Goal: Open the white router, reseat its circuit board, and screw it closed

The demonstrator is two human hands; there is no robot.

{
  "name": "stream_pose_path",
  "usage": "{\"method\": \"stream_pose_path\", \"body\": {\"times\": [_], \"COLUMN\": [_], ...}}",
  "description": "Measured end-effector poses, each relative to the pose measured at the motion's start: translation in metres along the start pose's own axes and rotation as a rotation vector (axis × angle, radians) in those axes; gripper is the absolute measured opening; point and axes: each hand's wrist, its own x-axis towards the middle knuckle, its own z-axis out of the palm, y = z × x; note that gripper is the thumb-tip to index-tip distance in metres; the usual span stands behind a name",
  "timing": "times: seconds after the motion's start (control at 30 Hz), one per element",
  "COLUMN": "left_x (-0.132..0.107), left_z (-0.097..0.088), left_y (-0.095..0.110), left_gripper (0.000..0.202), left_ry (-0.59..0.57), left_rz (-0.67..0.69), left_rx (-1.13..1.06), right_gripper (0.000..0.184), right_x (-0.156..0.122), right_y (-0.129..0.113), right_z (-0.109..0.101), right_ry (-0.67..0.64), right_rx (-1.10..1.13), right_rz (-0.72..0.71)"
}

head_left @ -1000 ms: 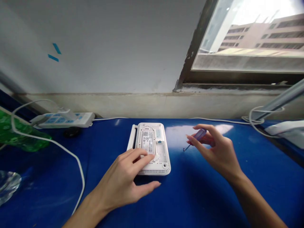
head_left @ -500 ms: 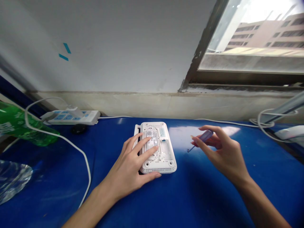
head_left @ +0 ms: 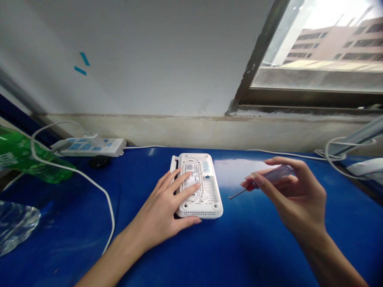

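left hand (head_left: 166, 213) flat on white router (head_left: 199, 187) | right hand (head_left: 295, 199) at its 3 o'clock, pinching small screwdriver (head_left: 263, 179), tip clear of blue table (head_left: 239, 247)

1. One white perforated plastic box (head_left: 199, 187), centre of the frame.
2. One small screwdriver with a clear purple handle (head_left: 278, 173), right of centre.
3. Two bare hands: left hand (head_left: 161, 215), right hand (head_left: 296, 203).
4. One white power strip with blue sockets (head_left: 89, 146), at left.
5. One green plastic bottle (head_left: 20, 159), left edge.
6. One clear crumpled plastic piece (head_left: 14, 227), lower left.
7. Two blue tape strips (head_left: 84, 59), upper left on the wall.
8. One blue table (head_left: 239, 247).
9. One window (head_left: 317, 52), upper right.
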Motion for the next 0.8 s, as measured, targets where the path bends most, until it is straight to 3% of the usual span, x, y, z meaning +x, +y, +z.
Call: {"method": "stream_pose_path", "body": {"times": [0.37, 0.7, 0.8], "left_x": [0.000, 0.001, 0.000], "left_z": [-0.001, 0.000, 0.001], "left_y": [0.001, 0.001, 0.001], "left_gripper": [0.073, 0.073, 0.074], "left_ry": [-0.016, -0.010, -0.009], "left_rz": [-0.009, -0.006, -0.003], "left_rx": [0.024, 0.018, 0.021], "right_gripper": [0.031, 0.033, 0.044], "right_x": [-0.013, -0.018, -0.024], "right_y": [-0.002, 0.016, 0.022], "right_z": [0.019, 0.020, 0.021], "right_ry": [-0.108, -0.210, -0.245], "right_rx": [0.164, 0.090, 0.001], "right_rz": [0.067, -0.035, -0.108]}}
